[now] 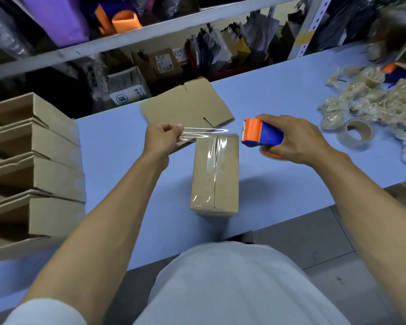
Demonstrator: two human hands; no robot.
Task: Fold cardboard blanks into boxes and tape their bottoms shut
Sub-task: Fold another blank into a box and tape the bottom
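Observation:
A folded cardboard box (pixel 215 174) lies bottom-up on the blue table (pixel 117 141), with clear tape along its centre seam. My right hand (pixel 291 139) grips a blue and orange tape dispenser (pixel 260 133) just above the box's far right corner. My left hand (pixel 163 138) pinches the free end of a clear tape strip (pixel 204 132), which stretches across to the dispenser above the box's far edge. A flat cardboard blank (pixel 185 106) lies behind the box.
Several folded open boxes (pixel 33 160) are stacked at the left. A tape roll (pixel 358 133) and a heap of crumpled used tape (pixel 370 102) lie at the right. Shelves with packages stand beyond the table's far edge.

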